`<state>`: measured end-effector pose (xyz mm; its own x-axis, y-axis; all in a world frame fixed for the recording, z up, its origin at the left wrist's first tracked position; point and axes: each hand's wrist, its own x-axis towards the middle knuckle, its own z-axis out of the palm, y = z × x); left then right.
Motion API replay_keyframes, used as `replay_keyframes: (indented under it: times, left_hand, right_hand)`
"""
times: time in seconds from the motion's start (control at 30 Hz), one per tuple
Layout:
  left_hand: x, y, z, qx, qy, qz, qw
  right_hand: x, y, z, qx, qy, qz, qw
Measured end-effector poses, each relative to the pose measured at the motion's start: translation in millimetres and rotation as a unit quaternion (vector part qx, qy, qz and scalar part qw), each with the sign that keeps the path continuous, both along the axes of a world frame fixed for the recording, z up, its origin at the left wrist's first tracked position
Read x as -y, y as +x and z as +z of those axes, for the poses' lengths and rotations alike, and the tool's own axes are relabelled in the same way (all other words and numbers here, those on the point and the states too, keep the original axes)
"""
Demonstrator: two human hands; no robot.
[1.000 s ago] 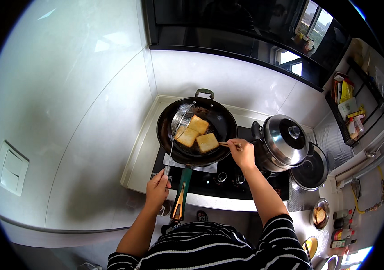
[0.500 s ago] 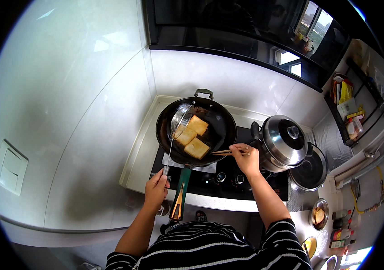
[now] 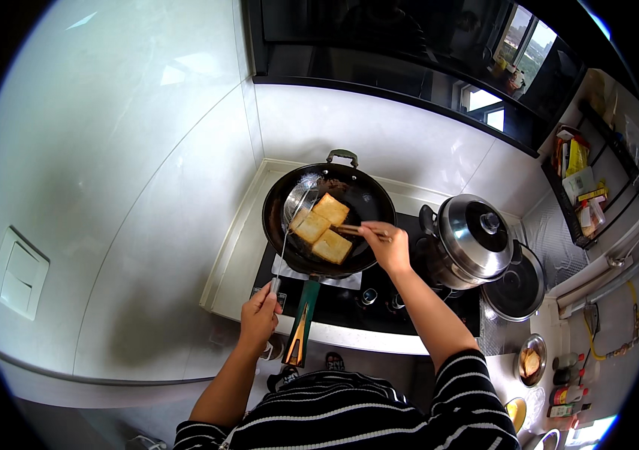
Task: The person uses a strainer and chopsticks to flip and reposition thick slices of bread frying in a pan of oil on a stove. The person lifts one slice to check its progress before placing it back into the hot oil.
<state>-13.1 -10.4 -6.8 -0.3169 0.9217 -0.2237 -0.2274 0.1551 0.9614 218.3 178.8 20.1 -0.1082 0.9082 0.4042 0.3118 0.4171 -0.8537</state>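
Observation:
Several golden-brown square slices [image 3: 330, 246], perhaps bread or tofu, lie together in a dark wok [image 3: 369, 191]. My left hand [image 3: 259, 315], at the near side left of the green wok handle [image 3: 304, 311], is closed round the grip of a wire-mesh skimmer [image 3: 302, 196]. Its bowl rests inside the wok's left side, with the leftmost slice partly over its edge. My right hand [image 3: 389, 249] reaches over the wok's right rim, holding wooden chopsticks [image 3: 349, 228]. Their tips are at the slices' right side; whether they grip one, I cannot tell.
Right of the wok, a lidded steel pot [image 3: 477, 240] stands on the black hob [image 3: 424, 315]. Beyond it are a dark round pan or lid [image 3: 520, 289], a metal bowl [image 3: 532, 360] with browned food and several bottles [image 3: 568, 376]. A range hood [image 3: 394, 67] overhangs the back; a wall rack [image 3: 570, 199] is at right.
My right hand and the chopsticks have moved left and away from me, from beside the nearest slice to the slices' right side. That slice has shifted slightly; the left hand keeps its place.

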Motion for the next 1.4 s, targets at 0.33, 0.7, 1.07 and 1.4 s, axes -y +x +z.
replay_keyframes:
  times: [0.33, 0.7, 1.07, 1.4]
  left_hand:
    - [-0.6, 7.5, 3.3, 0.023, 0.010, 0.011, 1.000]
    - [-3.7, 12.0, -2.3, 0.001, 0.004, 0.010, 1.000]
    - [-17.7, 20.0, 2.7, -0.010, 0.008, -0.025, 1.000]
    - [-18.0, 14.1, 5.5, -0.003, 0.024, 0.009, 1.000]
  right_hand:
    - [-74.2, -62.8, -43.1, 0.135, 0.113, 0.038, 0.984]
    - [-81.1, -8.8, -18.8, 0.230, 0.151, 0.017, 0.961]
    - [-38.2, 24.0, 33.7, 0.225, 0.064, 0.005, 0.972]
    - [-22.7, -59.4, -27.2, 0.013, -0.053, 0.149, 0.987]
